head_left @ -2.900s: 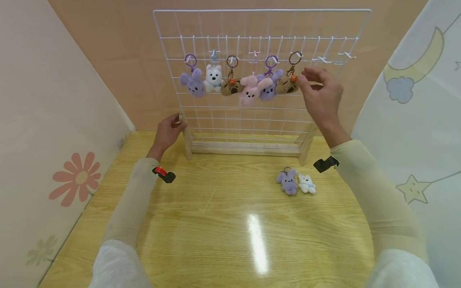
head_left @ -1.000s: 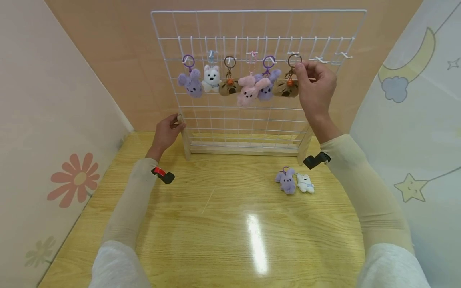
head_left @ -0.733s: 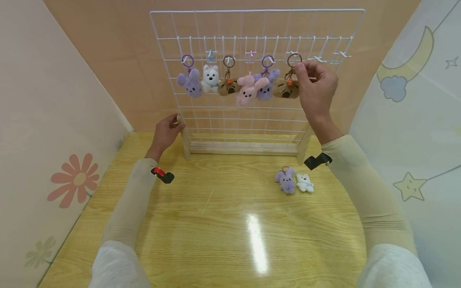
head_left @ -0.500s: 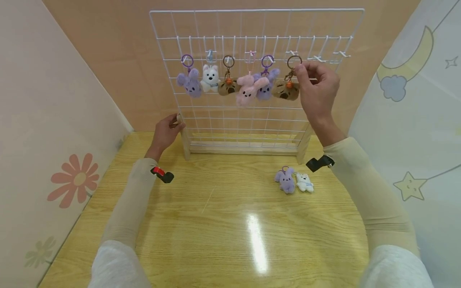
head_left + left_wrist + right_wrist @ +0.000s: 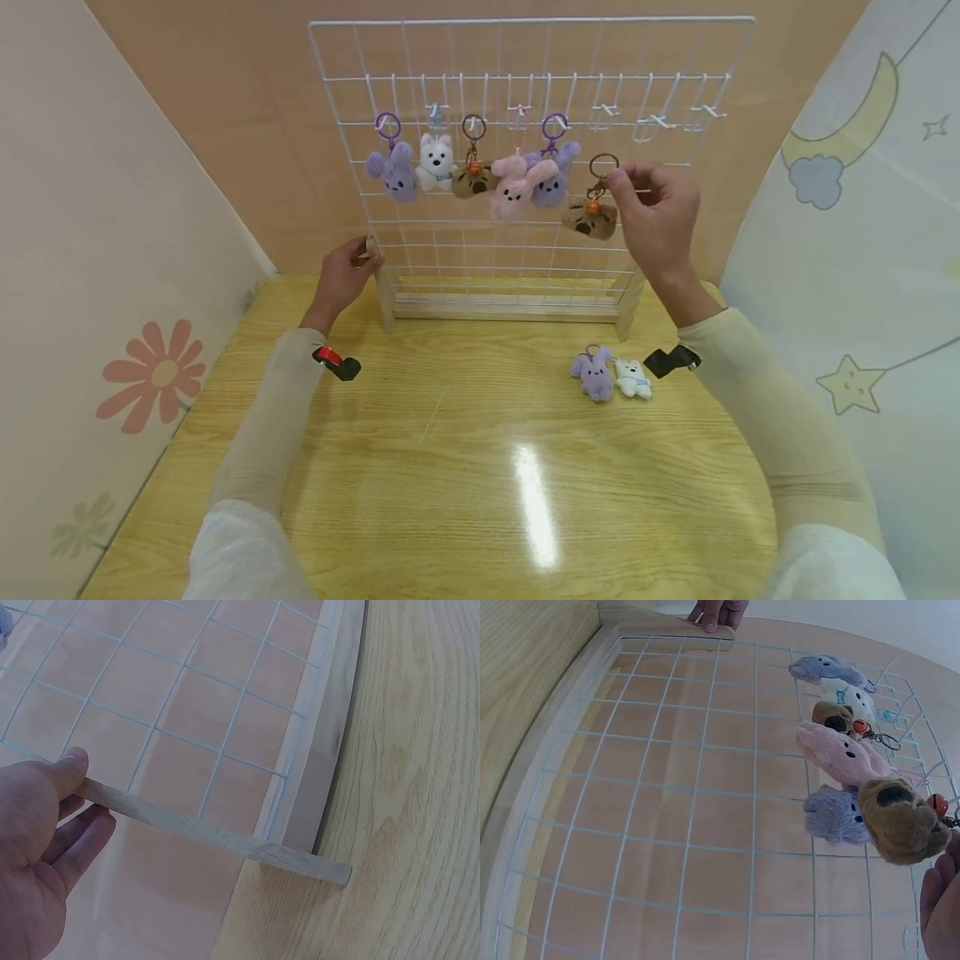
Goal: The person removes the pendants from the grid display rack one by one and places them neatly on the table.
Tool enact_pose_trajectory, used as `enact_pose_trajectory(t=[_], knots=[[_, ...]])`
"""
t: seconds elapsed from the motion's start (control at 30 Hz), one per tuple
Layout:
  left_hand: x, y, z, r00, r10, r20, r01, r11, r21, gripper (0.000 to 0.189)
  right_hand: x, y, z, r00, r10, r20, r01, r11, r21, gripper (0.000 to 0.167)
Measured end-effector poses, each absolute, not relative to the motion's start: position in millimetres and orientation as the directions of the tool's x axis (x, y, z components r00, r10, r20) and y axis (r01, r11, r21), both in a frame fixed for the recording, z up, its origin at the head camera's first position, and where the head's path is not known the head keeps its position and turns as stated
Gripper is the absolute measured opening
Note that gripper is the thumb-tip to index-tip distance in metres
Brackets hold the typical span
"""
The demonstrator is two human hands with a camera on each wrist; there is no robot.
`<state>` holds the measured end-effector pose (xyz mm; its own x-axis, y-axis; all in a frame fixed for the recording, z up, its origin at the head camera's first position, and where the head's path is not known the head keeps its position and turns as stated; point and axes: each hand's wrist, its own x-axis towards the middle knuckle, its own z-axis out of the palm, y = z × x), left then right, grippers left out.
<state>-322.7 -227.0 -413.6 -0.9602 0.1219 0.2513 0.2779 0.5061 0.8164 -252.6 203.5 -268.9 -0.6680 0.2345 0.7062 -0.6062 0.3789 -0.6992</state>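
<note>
My right hand (image 5: 660,217) pinches a brown plush keychain (image 5: 590,218) near its dark ring and orange bell, below the row of white hooks and off them. In the right wrist view the brown plush (image 5: 900,817) hangs beside my fingers, in front of the mesh. With thumb and fingers my left hand (image 5: 347,273) grips the top of the wooden upright (image 5: 210,832) at the left of the white wire rack (image 5: 525,223). Still hanging on hooks are purple, white, brown and pink plush keychains, among them a pink rabbit (image 5: 513,193).
A purple rabbit keychain (image 5: 596,375) and a white dog keychain (image 5: 633,379) lie on the wooden table (image 5: 450,483), in front of the rack's right foot. Bare hooks (image 5: 656,121) stick out at the rack's upper right. Printed walls stand on both sides.
My right hand moved from the plush up to its clasp, then lifted the ring off its hook and brought the brown keychain down. The left hand keeps its grip on the upright.
</note>
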Motion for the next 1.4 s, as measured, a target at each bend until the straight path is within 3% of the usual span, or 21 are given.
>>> enact_pose_trajectory(t=[0.2,0.53,1.1,1.4], knots=[[-323,-227,-413,-0.958,0.127,0.255,0.284,0.500,0.818,0.060,-246,208,-283,-0.672,0.210,0.710,-0.612,0.383,-0.692,0.010],[-322,-227,-412,-0.960,0.126,0.251,0.280,0.494,0.823,0.059,-214,198,-290,-0.731,0.193,0.655,-0.551,0.398,-0.733,0.014],[-322,-227,-413,-0.958,0.126,0.257,0.285,0.507,0.814,0.060,-208,202,-341,-0.788,0.088,0.610,-0.517,0.443,-0.732,0.016],[-320,-225,-411,-0.963,0.117,0.243,0.268,0.506,0.820,0.060,-197,204,-358,-0.847,0.039,0.529,-0.448,0.483,-0.752,0.017]])
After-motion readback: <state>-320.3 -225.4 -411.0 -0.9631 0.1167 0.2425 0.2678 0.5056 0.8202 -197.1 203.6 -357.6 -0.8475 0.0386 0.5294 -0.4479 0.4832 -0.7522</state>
